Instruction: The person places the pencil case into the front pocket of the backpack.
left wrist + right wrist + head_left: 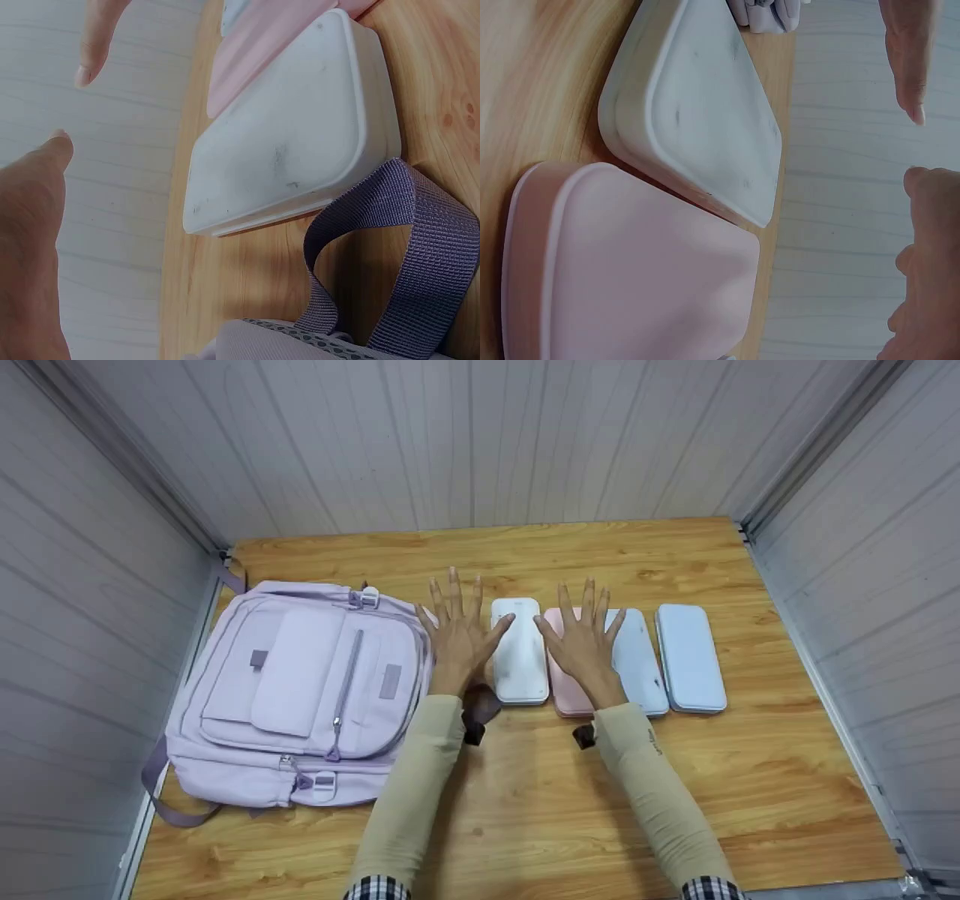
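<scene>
My left hand [459,645] is held with fingers spread and straight, between the lilac backpack [300,671] and a white flat case [521,667]. My right hand [586,649], also spread, hovers over a pink case [570,697] and a pale blue case [639,660], partly covering both. Nothing is in either hand. In the left wrist view, the white case [285,135] shows grey smudges on its lid, and a purple strap [431,255] loops beside it. The right wrist view has the pink case [652,255] next to the white case [712,105].
Another light blue case [691,660] lies at the right end of the row. The backpack lies flat, its front pocket and zips facing up. Pale panel walls [450,442] enclose the wooden table [510,810] at the back and both sides.
</scene>
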The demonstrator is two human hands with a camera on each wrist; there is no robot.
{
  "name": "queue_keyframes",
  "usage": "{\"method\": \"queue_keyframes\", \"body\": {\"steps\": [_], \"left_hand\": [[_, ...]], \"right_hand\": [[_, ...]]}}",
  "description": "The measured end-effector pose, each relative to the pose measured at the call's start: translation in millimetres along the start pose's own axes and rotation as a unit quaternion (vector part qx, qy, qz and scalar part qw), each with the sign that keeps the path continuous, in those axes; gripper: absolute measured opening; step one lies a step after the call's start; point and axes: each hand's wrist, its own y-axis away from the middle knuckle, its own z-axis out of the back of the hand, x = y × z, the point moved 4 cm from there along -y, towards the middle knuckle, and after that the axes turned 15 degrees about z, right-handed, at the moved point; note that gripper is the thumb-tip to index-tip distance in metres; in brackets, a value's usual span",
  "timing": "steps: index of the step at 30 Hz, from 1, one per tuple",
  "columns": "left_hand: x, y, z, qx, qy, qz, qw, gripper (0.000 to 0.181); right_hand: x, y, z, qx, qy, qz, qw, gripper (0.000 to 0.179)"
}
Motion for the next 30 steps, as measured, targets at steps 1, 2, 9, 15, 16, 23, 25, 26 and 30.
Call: {"method": "queue_keyframes", "body": {"steps": [1, 2, 9, 15, 16, 23, 25, 26, 30], "left_hand": [[0.1, 0.2, -0.1, 0.001, 0.003, 0.000, 1.0000, 0.085], [0.1, 0.5, -0.2, 0.001, 0.004, 0.000, 1.0000, 0.085], [0.7, 0.7, -0.3, -0.004, 0.000, -0.004, 1.0000, 0.085], [1.3, 0.9, 0.9, -0.003, -0.015, -0.002, 0.9999, 0.084], [1.2, 1.0, 1.2, -0.002, -0.014, -0.003, 0.9999, 0.084], [0.7, 2.0, 3.8, -0.004, -0.003, -0.003, 1.0000, 0.084], [1.3, 2.2, 4.1, -0.004, -0.003, -0.003, 1.0000, 0.085], [1.7, 2.2, 4.2, -0.005, -0.004, -0.003, 1.0000, 0.085], [4.2, 1.8, 4.4, -0.007, -0.006, 0.000, 1.0000, 0.086]], "right_hand": [[-0.2, 0.2, 0.1, -0.002, 0.000, 0.001, 1.0000, 0.076], [-0.4, 0.1, 0.2, -0.005, -0.001, 0.002, 1.0000, 0.076], [-1.4, 1.5, 1.2, -0.007, -0.008, 0.001, 0.9999, 0.076], [-1.3, 2.5, 2.6, -0.008, -0.008, 0.001, 0.9999, 0.077], [-1.2, 2.4, 3.0, -0.009, -0.006, 0.001, 0.9999, 0.077], [0.2, 2.3, 4.7, -0.004, 0.000, -0.004, 1.0000, 0.079], [0.8, 2.5, 4.5, -0.003, -0.003, -0.003, 1.0000, 0.079], [1.0, 2.6, 4.2, -0.003, -0.005, -0.003, 1.0000, 0.079], [1.6, 3.5, 2.9, -0.005, -0.016, -0.001, 0.9999, 0.079]]}}
